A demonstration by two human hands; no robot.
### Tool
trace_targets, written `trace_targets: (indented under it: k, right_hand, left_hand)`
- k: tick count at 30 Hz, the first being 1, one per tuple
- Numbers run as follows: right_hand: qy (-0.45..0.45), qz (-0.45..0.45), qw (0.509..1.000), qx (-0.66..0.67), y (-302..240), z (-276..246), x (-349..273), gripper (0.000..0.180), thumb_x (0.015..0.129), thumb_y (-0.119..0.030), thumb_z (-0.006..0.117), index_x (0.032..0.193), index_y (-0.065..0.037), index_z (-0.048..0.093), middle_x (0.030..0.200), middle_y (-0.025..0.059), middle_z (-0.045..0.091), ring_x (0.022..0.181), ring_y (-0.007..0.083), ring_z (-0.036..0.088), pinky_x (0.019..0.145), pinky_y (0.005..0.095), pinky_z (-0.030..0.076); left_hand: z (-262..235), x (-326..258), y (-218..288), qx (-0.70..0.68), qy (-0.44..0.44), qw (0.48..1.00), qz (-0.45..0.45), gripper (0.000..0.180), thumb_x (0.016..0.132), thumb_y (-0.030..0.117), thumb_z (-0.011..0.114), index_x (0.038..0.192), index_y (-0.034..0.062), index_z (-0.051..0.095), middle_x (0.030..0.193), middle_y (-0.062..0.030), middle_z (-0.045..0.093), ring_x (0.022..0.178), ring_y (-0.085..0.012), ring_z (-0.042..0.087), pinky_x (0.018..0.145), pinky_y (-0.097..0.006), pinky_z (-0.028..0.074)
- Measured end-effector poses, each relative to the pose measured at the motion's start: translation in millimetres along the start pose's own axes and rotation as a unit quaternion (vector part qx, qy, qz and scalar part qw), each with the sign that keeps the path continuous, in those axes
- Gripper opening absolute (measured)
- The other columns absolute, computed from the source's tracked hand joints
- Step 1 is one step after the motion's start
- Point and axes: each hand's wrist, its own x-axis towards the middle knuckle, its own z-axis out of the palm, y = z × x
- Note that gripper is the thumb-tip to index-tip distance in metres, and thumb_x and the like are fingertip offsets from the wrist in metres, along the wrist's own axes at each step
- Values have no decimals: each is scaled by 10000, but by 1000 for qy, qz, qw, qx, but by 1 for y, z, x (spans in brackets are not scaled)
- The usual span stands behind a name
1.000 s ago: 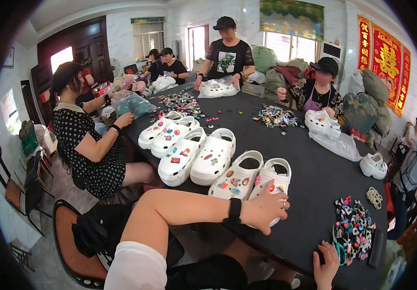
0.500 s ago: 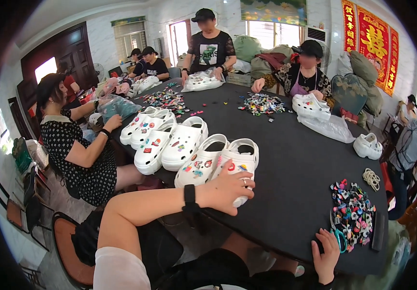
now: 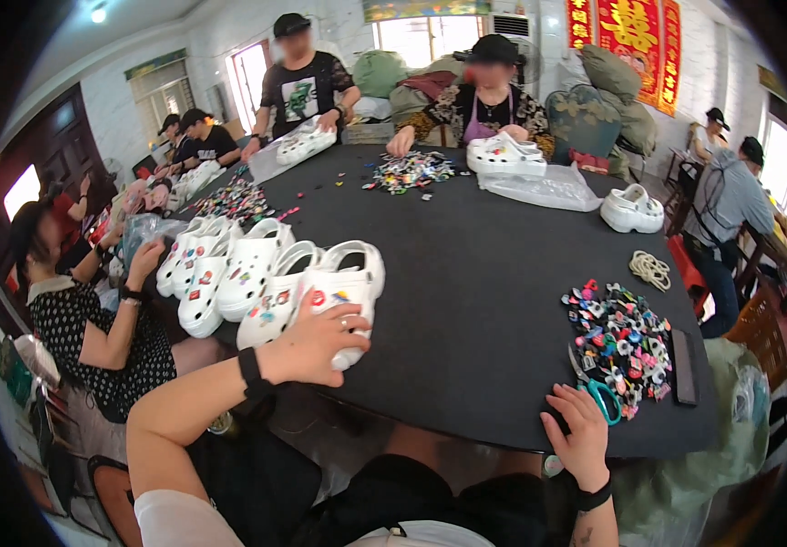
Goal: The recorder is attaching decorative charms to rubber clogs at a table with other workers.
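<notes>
My left hand [image 3: 316,345] is wrapped over the toe of a white clog [image 3: 361,278] decorated with small coloured charms. This clog is the rightmost in a row of decorated white clogs [image 3: 249,260], which stand side by side along the near left of the table. With fingers apart, my right hand [image 3: 579,430] rests on the table's near edge and holds nothing. Just beyond its fingertips lie scissors [image 3: 601,397] with teal handles, against a heap of colourful shoe charms [image 3: 626,342].
A dark bar-shaped object [image 3: 684,368] lies right of the charms, below a coil of cream cord [image 3: 650,271]. Another white clog [image 3: 632,211] stands at the far right of the black table [image 3: 448,301]. Co-workers around it handle clogs, plastic bags and charm piles [image 3: 409,170].
The view has swung to the right, so the scene sits farther left. My left hand stays on the same clog; my right hand remains by the scissors at the table edge.
</notes>
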Motion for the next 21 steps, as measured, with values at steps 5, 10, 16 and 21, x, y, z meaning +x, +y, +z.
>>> trace_targets:
  k: [5,10,16,21]
  right_hand:
    - [16,0,1000,0,3,4,-2,250,803,-129,755,1028,-29,709,1171,136,704,1140,328,644,1039,458,469]
    - [20,9,1000,-14,3,9,-4,241,800,-119,747,1023,-35,708,1174,132,699,1153,330,633,1047,461,461]
    - [10,12,1000,-21,-4,9,-2,227,822,-112,724,1030,-23,705,1181,141,695,1161,339,626,1052,469,455]
    - [7,-1,1000,-20,-1,5,0,226,832,-110,722,1042,-27,704,1188,137,693,1156,332,630,1051,469,457]
  left_hand:
    - [5,-8,3,17,8,1000,-18,463,633,273,755,1089,229,687,1353,29,549,1438,-215,374,1022,-796,199]
    - [10,-10,7,6,49,999,-23,514,885,537,667,1315,259,626,1480,-30,490,1467,-274,328,1102,-770,107]
    - [17,-17,14,32,157,985,-69,504,892,530,657,1320,266,634,1497,-68,479,1444,-335,348,1156,-711,103]
    - [34,-13,20,27,174,980,-92,494,851,515,700,1257,234,676,1459,-90,510,1428,-336,377,1175,-676,127]
